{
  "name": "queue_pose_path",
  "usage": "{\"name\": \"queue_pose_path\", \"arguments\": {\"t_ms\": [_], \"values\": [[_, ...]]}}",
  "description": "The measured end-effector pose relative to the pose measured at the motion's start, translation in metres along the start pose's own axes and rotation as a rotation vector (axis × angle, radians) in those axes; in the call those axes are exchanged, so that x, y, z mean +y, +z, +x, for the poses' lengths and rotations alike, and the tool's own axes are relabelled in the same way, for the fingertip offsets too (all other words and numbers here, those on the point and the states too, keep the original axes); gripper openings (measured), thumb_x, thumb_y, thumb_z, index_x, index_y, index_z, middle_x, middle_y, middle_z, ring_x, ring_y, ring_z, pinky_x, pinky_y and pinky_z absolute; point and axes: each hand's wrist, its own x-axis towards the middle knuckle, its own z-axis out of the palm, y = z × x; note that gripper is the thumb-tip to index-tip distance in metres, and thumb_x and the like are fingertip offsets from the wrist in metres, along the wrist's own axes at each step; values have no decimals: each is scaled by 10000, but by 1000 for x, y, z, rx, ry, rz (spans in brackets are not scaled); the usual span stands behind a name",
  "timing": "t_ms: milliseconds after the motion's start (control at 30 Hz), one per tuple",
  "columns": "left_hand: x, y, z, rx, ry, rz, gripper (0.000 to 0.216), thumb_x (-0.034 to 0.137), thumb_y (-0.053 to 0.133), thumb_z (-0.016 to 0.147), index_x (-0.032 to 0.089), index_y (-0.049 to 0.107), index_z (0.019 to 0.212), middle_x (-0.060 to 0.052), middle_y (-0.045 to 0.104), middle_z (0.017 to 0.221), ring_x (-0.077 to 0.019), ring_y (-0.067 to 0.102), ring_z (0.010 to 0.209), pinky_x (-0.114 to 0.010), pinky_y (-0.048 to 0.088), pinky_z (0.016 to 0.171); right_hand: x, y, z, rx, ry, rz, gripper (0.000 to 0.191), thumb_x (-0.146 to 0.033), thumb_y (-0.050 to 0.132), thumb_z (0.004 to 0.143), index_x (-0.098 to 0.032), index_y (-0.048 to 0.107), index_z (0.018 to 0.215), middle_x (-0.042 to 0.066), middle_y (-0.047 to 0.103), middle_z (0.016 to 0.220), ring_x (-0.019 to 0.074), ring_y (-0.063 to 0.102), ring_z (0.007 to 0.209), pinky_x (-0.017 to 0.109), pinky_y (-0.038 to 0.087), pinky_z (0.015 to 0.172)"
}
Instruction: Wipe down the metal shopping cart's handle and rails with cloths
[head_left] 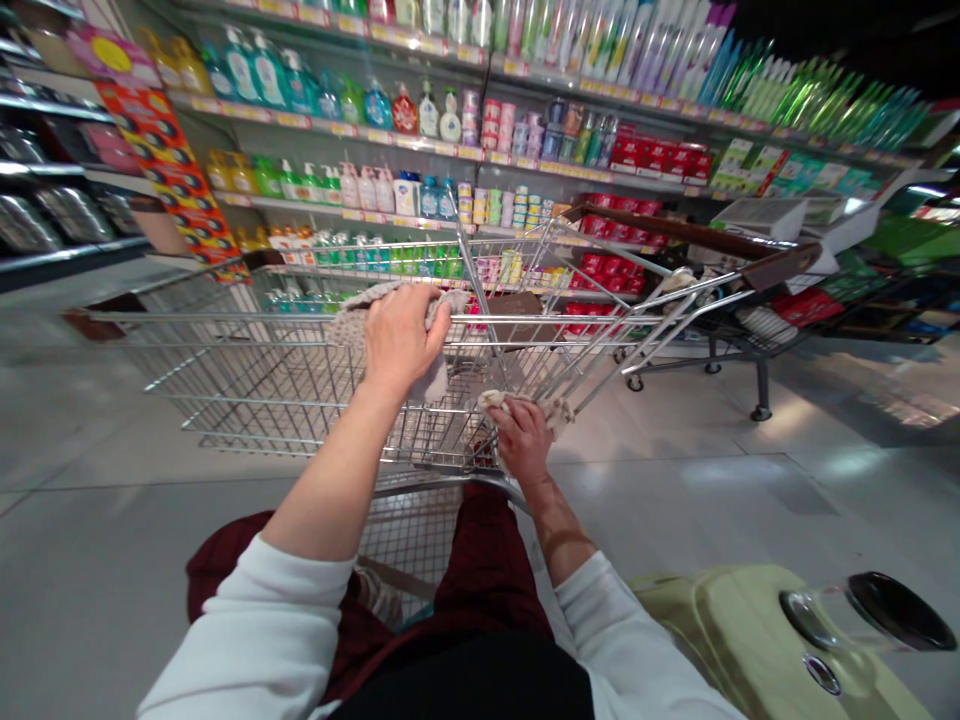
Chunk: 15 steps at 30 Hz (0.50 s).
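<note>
A wire shopping cart [262, 400] stands crosswise in front of me, its brown handle [667, 230] at the right. My left hand [405, 335] is closed over the near top rail, with a grey-beige cloth [352, 322] bunched under it and draped to both sides of the rail. Lower and to the right, my right hand [521, 435] grips a second light cloth [559, 412] against the wires of the cart's near side. The fingertips of this hand are partly hidden by the cloth and the wires.
Shelves of pump bottles [266, 75] and boxes [660, 157] run behind the cart. Another cart [761, 365] stands at the right. A pale green machine [742, 620] with a black-lidded clear part is close at my lower right. An orange display strip [161, 170] hangs at left.
</note>
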Motion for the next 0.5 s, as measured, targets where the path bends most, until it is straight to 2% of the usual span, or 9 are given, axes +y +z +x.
{"name": "queue_pose_path", "arguments": {"t_ms": [133, 200, 333, 500], "values": [[0, 1, -1, 17, -1, 7, 313, 417, 417, 979, 217, 635, 1083, -102, 695, 1039, -259, 593, 970, -395, 399, 846, -7, -28, 44, 276, 25, -8, 330, -196, 484, 937, -276, 758, 1103, 64, 678, 1303, 207, 597, 1209, 382, 483, 1069], [-1, 2, -1, 31, 3, 2, 307, 415, 424, 977, 217, 636, 1077, -100, 695, 1030, -261, 595, 971, -397, 403, 846, -10, -36, 68, 350, 5, -38, 335, -227, 477, 953, -264, 734, 1165, 78, 614, 1404, 227, 539, 1310, 412, 449, 1114], [-2, 3, -2, 41, 11, -17, 296, 419, 421, 980, 228, 629, 1069, -95, 691, 1025, -259, 594, 966, -398, 403, 845, -14, -27, 95, 331, -49, -85, 399, -240, 451, 962, -235, 671, 1295, 95, 522, 1503, 260, 380, 1465, 474, 376, 1187], [-2, 2, -1, 29, 12, -40, 296, 434, 416, 982, 239, 618, 1076, -97, 676, 1021, -272, 590, 977, -410, 401, 850, -17, 1, 81, 240, -82, -104, 416, -213, 426, 976, -210, 649, 1328, 110, 534, 1489, 236, 351, 1491, 446, 338, 1219]]}}
